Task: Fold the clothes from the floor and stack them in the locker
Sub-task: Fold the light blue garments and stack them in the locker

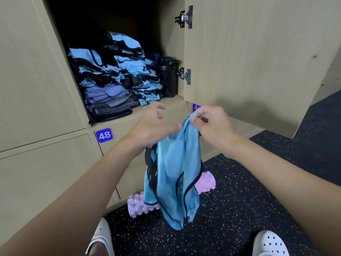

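- The right hand [212, 126], just right of centre frame, pinches the top edge of a light blue mesh bib [175, 172] between thumb and curled forefinger; its other fingers are curled in.
- The left hand [151, 126], just left of centre, is loosely spread, with fingers relaxed and apart. Its thumb tip touches the bib near the top. Whether the palm also catches cloth below cannot be told.
- The two hands are near each other, with only the gathered top of the bib between them.
- The bib has dark trim and hangs straight down from the right hand's pinch, in front of the lower lockers and above the speckled dark floor [239, 182].
- In the upper centre, the open locker [171, 102] holds uneven stacks of folded blue bibs [129, 71], a pile of purple and grey folded clothes [108, 100] at front left, and a black bottle [168, 78] at right.
- The locker door [258, 61] stands open at upper right.
- A blue label reading 48 [103, 135] sits below the locker.
- A pink foam roller [136, 206] lies on the floor behind the bib.
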Available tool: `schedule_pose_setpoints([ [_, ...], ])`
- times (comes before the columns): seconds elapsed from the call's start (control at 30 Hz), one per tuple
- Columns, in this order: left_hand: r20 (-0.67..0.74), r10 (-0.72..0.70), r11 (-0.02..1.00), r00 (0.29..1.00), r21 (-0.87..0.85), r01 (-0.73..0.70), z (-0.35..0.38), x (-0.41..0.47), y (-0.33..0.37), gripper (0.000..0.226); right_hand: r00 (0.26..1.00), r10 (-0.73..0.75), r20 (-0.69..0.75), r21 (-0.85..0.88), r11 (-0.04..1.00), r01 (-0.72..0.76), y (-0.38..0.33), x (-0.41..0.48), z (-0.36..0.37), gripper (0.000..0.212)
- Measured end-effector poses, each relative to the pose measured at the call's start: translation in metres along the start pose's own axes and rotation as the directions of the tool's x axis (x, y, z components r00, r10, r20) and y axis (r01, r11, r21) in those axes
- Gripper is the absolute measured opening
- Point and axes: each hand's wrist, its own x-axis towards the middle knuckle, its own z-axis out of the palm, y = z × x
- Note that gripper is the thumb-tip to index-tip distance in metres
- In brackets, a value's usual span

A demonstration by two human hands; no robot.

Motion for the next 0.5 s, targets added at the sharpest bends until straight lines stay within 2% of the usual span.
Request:
schedule_pose_setpoints([
  [0.07, 0.146, 0.079, 0.995, 0.986, 0.044, -0.086, 0.007, -0.006, -0.004, 0.057, 1.0, 0.019, -0.021, 0.079, 0.997, -0.017, -0.001, 0.002, -0.002, 0.011],
  [0.17, 0.236, 0.112, 0.993, 0.965, 0.016, -0.119, 0.02, -0.009, -0.012, 0.028, 0.999, 0.044, -0.026, 0.154, 0.987, -0.04, -0.003, 0.004, -0.005, 0.015],
  [0.23, 0.186, 0.145, 0.987, 0.972, 0.038, -0.154, 0.026, -0.009, -0.015, 0.013, 0.997, 0.064, -0.034, 0.186, 0.981, -0.056, -0.002, 0.004, -0.007, 0.013],
  [0.37, 0.008, 0.137, 0.985, 0.99, -0.102, -0.136, 0.028, -0.007, -0.008, 0.016, 0.989, 0.1, -0.113, 0.17, 0.982, -0.08, 0.001, 0.003, -0.015, 0.004],
  [0.4, -0.039, 0.131, 0.979, 0.991, -0.149, -0.136, 0.026, -0.007, -0.003, 0.013, 0.987, 0.108, -0.118, 0.151, 0.984, -0.09, 0.001, 0.002, -0.016, 0.006],
  [0.5, -0.182, 0.121, 0.953, 0.976, -0.255, -0.166, 0.02, -0.003, 0.01, 0.019, 0.989, 0.127, -0.078, 0.13, 0.985, -0.116, -0.003, -0.005, -0.018, 0.031],
])
